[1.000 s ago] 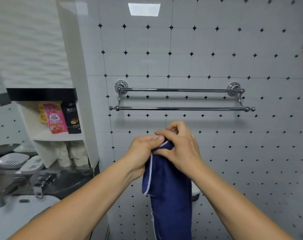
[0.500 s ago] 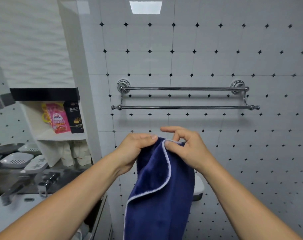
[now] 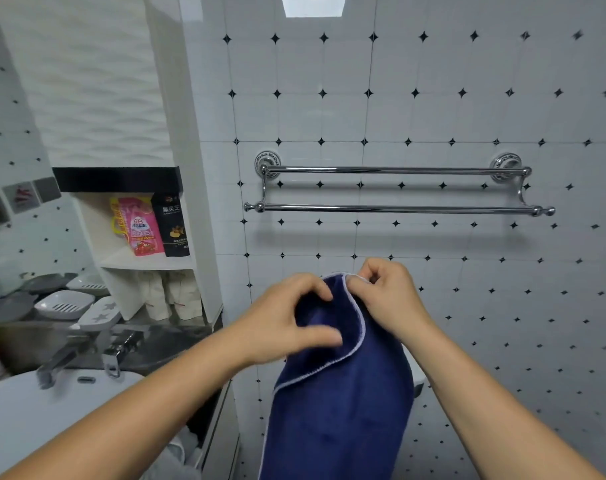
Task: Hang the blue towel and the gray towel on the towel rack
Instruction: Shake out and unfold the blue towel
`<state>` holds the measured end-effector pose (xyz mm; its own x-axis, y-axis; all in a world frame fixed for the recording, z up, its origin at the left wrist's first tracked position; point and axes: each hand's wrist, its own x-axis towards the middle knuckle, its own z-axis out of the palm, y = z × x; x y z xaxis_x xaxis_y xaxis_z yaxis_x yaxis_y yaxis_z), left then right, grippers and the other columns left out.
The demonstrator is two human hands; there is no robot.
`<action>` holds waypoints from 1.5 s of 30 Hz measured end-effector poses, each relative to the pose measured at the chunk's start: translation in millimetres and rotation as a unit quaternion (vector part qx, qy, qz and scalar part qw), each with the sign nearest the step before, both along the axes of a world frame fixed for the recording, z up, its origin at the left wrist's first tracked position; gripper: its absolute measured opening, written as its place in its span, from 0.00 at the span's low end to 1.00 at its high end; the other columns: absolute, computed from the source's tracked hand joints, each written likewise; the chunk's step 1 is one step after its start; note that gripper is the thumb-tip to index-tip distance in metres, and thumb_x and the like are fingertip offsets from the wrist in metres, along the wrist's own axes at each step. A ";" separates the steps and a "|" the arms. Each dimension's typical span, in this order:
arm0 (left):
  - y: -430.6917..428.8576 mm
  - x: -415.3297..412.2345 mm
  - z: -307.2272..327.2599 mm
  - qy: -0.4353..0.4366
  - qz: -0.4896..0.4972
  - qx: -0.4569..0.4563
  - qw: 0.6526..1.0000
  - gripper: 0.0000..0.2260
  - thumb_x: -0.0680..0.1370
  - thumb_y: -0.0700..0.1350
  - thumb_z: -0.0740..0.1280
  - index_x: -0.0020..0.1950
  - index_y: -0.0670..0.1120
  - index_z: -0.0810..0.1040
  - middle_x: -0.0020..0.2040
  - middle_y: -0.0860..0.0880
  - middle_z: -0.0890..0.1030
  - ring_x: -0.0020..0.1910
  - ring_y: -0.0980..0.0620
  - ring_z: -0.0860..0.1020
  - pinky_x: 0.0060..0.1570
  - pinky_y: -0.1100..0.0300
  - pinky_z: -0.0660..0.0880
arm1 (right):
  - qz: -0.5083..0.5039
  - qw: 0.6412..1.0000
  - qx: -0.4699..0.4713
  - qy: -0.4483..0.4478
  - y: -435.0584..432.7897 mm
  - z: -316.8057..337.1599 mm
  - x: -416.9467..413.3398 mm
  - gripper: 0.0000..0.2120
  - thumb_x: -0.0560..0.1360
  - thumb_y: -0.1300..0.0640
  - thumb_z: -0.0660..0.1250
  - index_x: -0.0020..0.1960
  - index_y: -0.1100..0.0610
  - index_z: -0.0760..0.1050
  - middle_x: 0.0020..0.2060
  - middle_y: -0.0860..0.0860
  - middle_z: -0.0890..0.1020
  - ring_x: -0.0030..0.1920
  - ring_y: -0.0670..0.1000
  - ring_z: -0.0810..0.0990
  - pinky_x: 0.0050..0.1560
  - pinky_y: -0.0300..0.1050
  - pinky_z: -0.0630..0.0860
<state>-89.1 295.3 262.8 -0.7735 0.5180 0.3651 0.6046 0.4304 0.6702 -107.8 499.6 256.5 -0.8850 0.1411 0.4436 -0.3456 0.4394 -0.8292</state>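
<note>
A dark blue towel (image 3: 339, 403) with a pale edge hangs down in front of me, below the chrome two-bar towel rack (image 3: 398, 209) on the tiled wall. My right hand (image 3: 388, 299) pinches the towel's top edge at its upper right. My left hand (image 3: 284, 320) grips the cloth just left of that, thumb and fingers spread over a fold. Both bars of the rack are bare. No gray towel shows in this view.
A white sink (image 3: 35, 417) with a chrome tap (image 3: 87, 355) lies at the lower left. Soap dishes (image 3: 64, 304) sit behind it. A white shelf unit (image 3: 145, 261) holds a pink pouch (image 3: 138, 223) and a black pouch (image 3: 171, 223).
The towel's top has spread open between my hands. My left hand has slid down and left along the cloth, and my right hand has lifted the edge slightly right.
</note>
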 end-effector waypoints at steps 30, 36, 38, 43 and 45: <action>0.0 -42.5 52.9 -0.017 0.049 0.129 0.990 0.12 0.67 0.33 0.78 0.35 0.51 0.84 0.36 0.54 0.86 0.40 0.55 0.83 0.48 0.61 0.80 | 0.246 0.922 0.206 -0.218 35.5 -13.4 28.7 0.09 0.67 0.54 0.68 0.31 0.51 0.69 0.27 0.42 0.71 0.30 0.44 0.69 0.31 0.39 0.66; -40.5 -54.6 69.9 0.040 0.151 0.142 0.978 0.10 0.69 0.34 0.76 0.39 0.50 0.83 0.37 0.55 0.83 0.33 0.67 0.78 0.40 0.74 0.74 | 0.148 0.840 0.383 -0.355 58.1 -61.3 24.2 0.15 0.67 0.45 0.70 0.31 0.53 0.69 0.23 0.43 0.74 0.30 0.48 0.71 0.31 0.41 0.66; -54.6 -58.0 66.3 0.045 0.169 0.118 0.978 0.08 0.69 0.35 0.76 0.41 0.47 0.83 0.38 0.54 0.83 0.34 0.68 0.78 0.39 0.76 0.72 | 0.123 0.848 0.383 -0.346 72.4 -56.0 21.9 0.15 0.69 0.46 0.71 0.31 0.52 0.71 0.25 0.43 0.74 0.30 0.47 0.72 0.31 0.41 0.66; -84.4 -69.5 48.8 0.015 0.227 0.131 0.965 0.06 0.69 0.34 0.77 0.42 0.43 0.84 0.35 0.55 0.83 0.32 0.63 0.79 0.39 0.74 0.75 | 0.151 0.965 0.124 -0.174 81.0 -32.9 19.2 0.10 0.65 0.59 0.75 0.35 0.56 0.72 0.30 0.45 0.75 0.32 0.46 0.73 0.34 0.37 0.68; -96.2 -73.8 45.9 0.014 0.239 0.139 0.961 0.09 0.68 0.34 0.77 0.38 0.48 0.84 0.32 0.57 0.83 0.33 0.61 0.79 0.39 0.73 0.76 | 0.214 0.968 -0.061 -0.114 74.7 -30.7 23.0 0.13 0.65 0.70 0.75 0.36 0.56 0.73 0.32 0.47 0.78 0.32 0.46 0.76 0.34 0.36 0.72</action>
